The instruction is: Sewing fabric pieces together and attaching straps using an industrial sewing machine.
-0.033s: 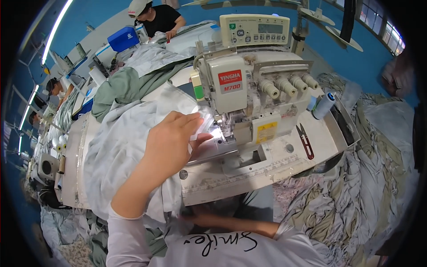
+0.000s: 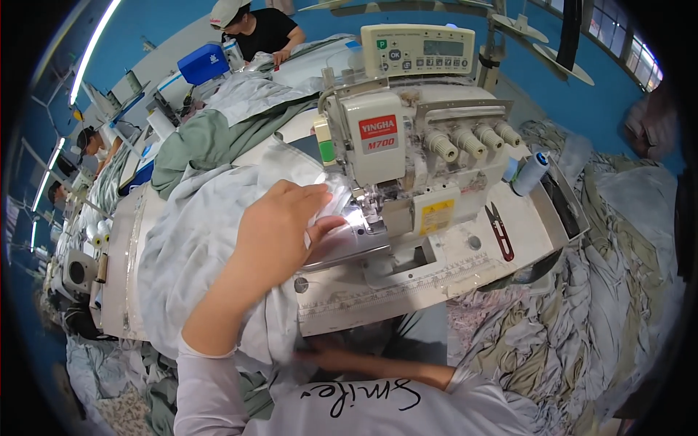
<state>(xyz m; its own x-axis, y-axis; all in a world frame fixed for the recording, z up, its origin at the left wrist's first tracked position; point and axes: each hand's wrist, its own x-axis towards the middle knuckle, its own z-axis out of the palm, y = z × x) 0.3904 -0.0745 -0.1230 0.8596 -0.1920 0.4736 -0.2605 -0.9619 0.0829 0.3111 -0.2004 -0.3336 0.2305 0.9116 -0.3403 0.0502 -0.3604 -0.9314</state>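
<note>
The left hand (image 2: 275,227) lay over the pale grey-white, thin woven cloth (image 2: 193,240), its fingers resting on the edge and its thumb apart from the fingertips, just short of the lit metal presser-foot area (image 2: 372,211). The right hand (image 2: 321,356) was low in shadow below the table edge, beside the hanging end of the same cloth; whether it gripped anything I could not tell. The two hands were well apart

The step in hand seemed to be guiding the cloth's edge toward the stitching point, and the next move seemed to call for keeping that edge flat and aligned, with the fingertips clear of the needle

The cloth spread under the left hand and to its left, in loose folds, and drooped toward the right hand. Ahead and to the right of the left hand stood the cream, boxy sewing machine (image 2: 378,163). Farther right lay the dark-red-handled metal thread snips (image 2: 500,234); beyond the left hand, a crumpled sage-green cloth heap (image 2: 200,145)
</note>
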